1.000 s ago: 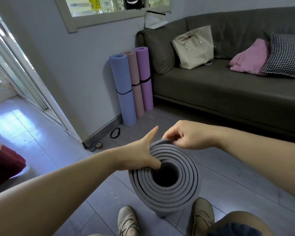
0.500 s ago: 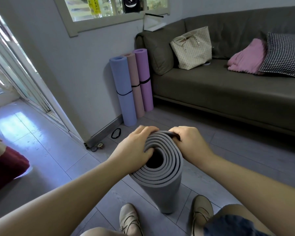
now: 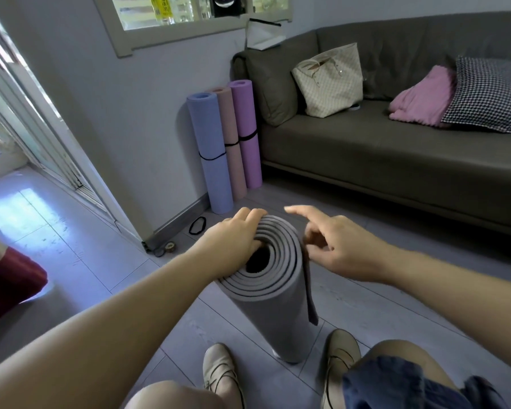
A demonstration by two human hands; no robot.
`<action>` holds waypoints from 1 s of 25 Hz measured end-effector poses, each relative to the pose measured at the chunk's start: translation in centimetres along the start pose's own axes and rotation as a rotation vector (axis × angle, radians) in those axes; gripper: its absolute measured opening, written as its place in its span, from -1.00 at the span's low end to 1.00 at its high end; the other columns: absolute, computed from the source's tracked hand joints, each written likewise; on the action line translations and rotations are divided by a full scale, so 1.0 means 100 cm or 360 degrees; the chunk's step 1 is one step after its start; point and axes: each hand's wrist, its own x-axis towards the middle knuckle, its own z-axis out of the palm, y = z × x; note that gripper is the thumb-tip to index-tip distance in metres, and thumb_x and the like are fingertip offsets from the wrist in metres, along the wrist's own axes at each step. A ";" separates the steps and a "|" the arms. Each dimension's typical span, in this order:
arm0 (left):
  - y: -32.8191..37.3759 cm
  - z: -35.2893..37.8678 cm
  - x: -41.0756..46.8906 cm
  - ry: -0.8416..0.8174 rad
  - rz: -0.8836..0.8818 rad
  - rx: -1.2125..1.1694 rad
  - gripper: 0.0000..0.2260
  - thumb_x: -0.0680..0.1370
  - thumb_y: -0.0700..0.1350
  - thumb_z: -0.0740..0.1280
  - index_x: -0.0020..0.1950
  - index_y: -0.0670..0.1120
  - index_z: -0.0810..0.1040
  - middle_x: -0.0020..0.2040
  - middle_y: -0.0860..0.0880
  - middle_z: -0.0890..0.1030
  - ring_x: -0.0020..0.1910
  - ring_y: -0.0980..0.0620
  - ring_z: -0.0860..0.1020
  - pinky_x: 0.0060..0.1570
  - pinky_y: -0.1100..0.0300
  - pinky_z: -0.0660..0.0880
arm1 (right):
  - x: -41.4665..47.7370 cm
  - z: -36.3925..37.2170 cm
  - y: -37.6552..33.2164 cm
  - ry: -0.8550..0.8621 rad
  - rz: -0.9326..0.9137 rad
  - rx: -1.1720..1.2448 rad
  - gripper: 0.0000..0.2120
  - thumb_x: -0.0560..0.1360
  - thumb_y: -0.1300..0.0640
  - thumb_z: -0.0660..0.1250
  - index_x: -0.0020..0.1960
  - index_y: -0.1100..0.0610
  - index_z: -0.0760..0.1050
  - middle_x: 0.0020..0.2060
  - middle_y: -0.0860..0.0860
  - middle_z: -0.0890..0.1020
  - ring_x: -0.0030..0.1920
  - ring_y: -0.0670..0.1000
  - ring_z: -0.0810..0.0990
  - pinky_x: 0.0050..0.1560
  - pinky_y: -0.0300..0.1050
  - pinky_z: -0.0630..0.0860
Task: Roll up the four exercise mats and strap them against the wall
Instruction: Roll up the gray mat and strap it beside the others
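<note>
Mat (image 3: 278,320): grey foam, spiral-coiled upright cylinder.

Three mats (image 3: 232,143) stand against the wall (image 3: 136,119) left of the sofa (image 3: 396,163), fourth mat (image 3: 278,317) nearer.

A grey mat (image 3: 278,314), rolled, stands upright on the floor (image 3: 381,305) between the person's shoes. The left hand (image 3: 233,240) grips its top edge, fingers (image 3: 252,215) curled over the rim. The right hand (image 3: 337,246) is just beside the roll with its fingers loose, next to the roll's loose outer flap. A blue mat (image 3: 211,160), a pink mat (image 3: 233,128) and a purple mat (image 3: 247,119) stand strapped against the wall (image 3: 130,128). A black band (image 3: 197,225) lies on the floor near them.
</note>
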 end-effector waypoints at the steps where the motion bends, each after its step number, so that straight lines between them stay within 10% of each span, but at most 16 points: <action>1: -0.006 -0.003 0.002 -0.0016 0.0027 0.0000 -0.57 0.61 0.00 0.19 0.45 0.01 0.18 0.34 -0.03 0.35 0.19 -0.14 0.46 0.12 0.01 0.40 | 0.003 -0.008 0.000 -0.0165 -0.0064 -0.0086 -0.36 0.53 0.29 0.24 0.50 -0.14 0.14 -0.12 -0.02 0.61 -0.29 -0.17 0.51 -0.24 -0.32 0.43; 7: -0.006 -0.008 0.010 -0.0019 0.0233 -0.0037 -0.60 0.60 0.03 0.21 0.42 0.05 0.23 0.28 0.03 0.40 0.13 -0.03 0.49 0.11 0.02 0.43 | 0.046 -0.034 0.009 -0.0287 -0.1316 -0.1291 -0.41 0.34 0.08 0.56 0.33 0.07 0.48 -0.13 0.03 0.60 -0.17 0.04 0.55 -0.16 -0.04 0.55; 11: -0.011 -0.009 0.015 -0.0011 0.0314 -0.0054 -0.70 0.58 0.01 0.24 0.29 0.08 0.30 0.15 0.08 0.41 0.05 -0.01 0.51 0.04 -0.02 0.46 | 0.068 -0.037 0.003 -0.0210 -0.1615 -0.1451 -0.43 0.29 -0.19 0.53 0.20 0.07 0.54 -0.03 0.07 0.51 -0.04 0.03 0.37 -0.10 -0.01 0.52; 21: -0.008 -0.008 0.025 0.0221 0.0281 -0.0333 -0.66 0.48 0.05 0.37 0.21 0.13 0.38 0.05 0.19 0.47 -0.02 0.10 0.50 0.00 0.07 0.49 | 0.056 -0.020 0.001 -0.0288 -0.1291 -0.1363 -0.49 0.31 -0.26 0.39 0.12 0.05 0.53 0.04 0.02 0.53 0.10 0.05 0.39 0.17 -0.06 0.26; 25: -0.007 0.003 0.023 0.0891 0.0060 -0.0648 -0.78 0.52 -0.06 0.36 0.14 -0.02 0.50 0.06 0.06 0.49 0.01 0.05 0.50 0.02 0.06 0.47 | 0.049 -0.011 0.016 -0.0131 -0.0742 -0.0994 -0.57 0.33 -0.15 0.43 0.09 0.07 0.53 0.07 0.01 0.56 0.26 0.04 0.36 0.44 -0.02 0.03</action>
